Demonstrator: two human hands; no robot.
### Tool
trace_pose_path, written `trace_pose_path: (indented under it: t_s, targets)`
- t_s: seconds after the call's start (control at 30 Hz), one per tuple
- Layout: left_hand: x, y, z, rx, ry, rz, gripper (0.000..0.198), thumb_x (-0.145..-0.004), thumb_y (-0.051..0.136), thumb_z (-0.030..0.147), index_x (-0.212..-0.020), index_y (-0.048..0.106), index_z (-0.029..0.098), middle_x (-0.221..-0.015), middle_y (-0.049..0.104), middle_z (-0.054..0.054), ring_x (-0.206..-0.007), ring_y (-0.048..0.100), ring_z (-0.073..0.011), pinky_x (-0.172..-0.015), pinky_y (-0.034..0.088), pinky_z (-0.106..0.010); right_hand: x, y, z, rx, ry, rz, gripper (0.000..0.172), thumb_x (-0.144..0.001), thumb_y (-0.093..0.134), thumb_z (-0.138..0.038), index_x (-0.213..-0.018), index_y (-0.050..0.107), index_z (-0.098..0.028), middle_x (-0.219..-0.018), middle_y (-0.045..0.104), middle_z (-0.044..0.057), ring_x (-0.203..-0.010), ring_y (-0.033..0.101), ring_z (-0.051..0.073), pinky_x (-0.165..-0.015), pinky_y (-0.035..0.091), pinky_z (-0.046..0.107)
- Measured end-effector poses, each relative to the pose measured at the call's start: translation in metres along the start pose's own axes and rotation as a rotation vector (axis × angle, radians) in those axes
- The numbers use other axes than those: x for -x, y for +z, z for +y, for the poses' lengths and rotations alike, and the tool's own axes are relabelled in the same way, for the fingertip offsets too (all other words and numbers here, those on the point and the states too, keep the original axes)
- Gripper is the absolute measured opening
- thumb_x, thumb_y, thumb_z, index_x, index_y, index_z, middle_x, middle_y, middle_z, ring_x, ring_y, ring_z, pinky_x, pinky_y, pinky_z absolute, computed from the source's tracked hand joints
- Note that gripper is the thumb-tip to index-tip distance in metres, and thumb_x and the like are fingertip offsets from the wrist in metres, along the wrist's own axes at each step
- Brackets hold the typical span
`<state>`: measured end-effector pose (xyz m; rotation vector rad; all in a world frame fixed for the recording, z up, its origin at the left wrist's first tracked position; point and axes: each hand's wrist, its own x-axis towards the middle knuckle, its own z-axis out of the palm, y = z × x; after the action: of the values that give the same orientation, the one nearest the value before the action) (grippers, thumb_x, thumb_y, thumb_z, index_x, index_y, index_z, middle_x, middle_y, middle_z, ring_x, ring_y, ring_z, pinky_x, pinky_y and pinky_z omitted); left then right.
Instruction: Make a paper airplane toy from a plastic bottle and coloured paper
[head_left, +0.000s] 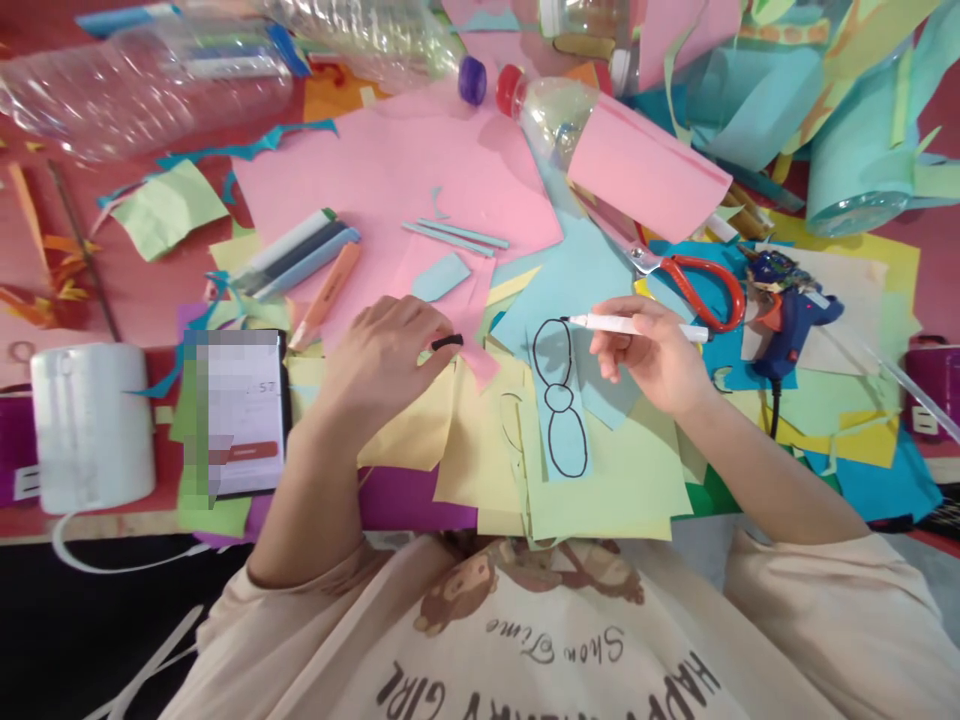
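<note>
My right hand (649,350) is closed round a white marker (634,324) whose tip points left, just above a light blue paper strip (561,400). Black looped outlines are drawn along that strip. My left hand (386,355) rests with curled fingers on the paper pile and pinches a small black marker cap (447,342). Under both hands lie overlapping yellow-green sheets (600,485) and a large pink sheet (390,175).
Red-handled scissors (694,285) and a blue glue gun (787,315) lie to the right. Several markers (300,255) lie at the left, a phone (244,410) and a white tape roll (90,425) nearer. Clear plastic bottles (142,80) lie at the back, among paper scraps.
</note>
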<state>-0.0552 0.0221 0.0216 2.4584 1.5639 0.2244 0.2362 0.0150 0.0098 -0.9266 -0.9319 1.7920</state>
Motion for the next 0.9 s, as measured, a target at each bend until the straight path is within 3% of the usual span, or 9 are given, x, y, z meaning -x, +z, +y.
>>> trace_pose_path:
  t_s: [0.17,0.27,0.47,0.67,0.9]
  targets:
    - [-0.005,0.000,0.028,0.403,-0.064,0.083,0.016,-0.087,0.056,0.036,-0.094,0.061,0.022,-0.086,0.070,0.000,-0.078,0.065,-0.0160,-0.069,0.051,-0.028,0.002,0.003,0.001,0.011,0.032,-0.006,0.014,-0.079,0.062,-0.029,-0.089,0.063,-0.019,-0.070,0.072,-0.001,-0.049,0.061,0.009,-0.043,0.047,0.022]
    - [-0.015,0.006,0.044,0.671,-0.068,0.108,0.012,-0.084,0.062,0.030,-0.092,0.063,0.021,-0.085,0.070,0.000,-0.076,0.065,-0.0128,-0.072,0.053,-0.026,0.003,0.002,0.004,0.017,0.039,-0.011,0.017,-0.077,0.067,-0.032,-0.086,0.060,-0.020,-0.069,0.072,-0.002,-0.048,0.061,0.010,-0.044,0.047,0.021]
    - [-0.031,0.029,0.054,1.136,-0.103,0.136,0.019,-0.081,0.066,0.036,-0.089,0.062,0.018,-0.083,0.068,-0.003,-0.074,0.064,-0.0115,-0.065,0.053,-0.024,0.002,-0.002,0.007,0.060,0.028,-0.004,0.024,-0.077,0.071,-0.038,-0.088,0.061,-0.020,-0.073,0.073,-0.001,-0.053,0.064,0.010,-0.047,0.049,0.021]
    - [-0.025,0.040,0.055,1.146,-0.087,0.088,0.026,-0.083,0.066,0.042,-0.093,0.065,0.019,-0.087,0.069,-0.005,-0.075,0.065,-0.0119,-0.053,0.047,-0.019,0.002,0.000,0.008,0.080,0.016,-0.061,0.021,-0.079,0.073,-0.035,-0.088,0.065,-0.018,-0.076,0.074,0.000,-0.055,0.065,0.009,-0.049,0.050,0.020]
    - [-0.018,0.042,0.061,0.910,0.009,0.233,0.023,-0.084,0.067,0.041,-0.090,0.070,0.019,-0.082,0.073,-0.003,-0.073,0.067,-0.0113,-0.047,0.043,-0.017,0.003,0.007,0.010,0.067,0.043,-0.076,0.025,-0.074,0.079,-0.036,-0.085,0.066,-0.017,-0.074,0.073,0.000,-0.057,0.067,0.010,-0.051,0.055,0.021]
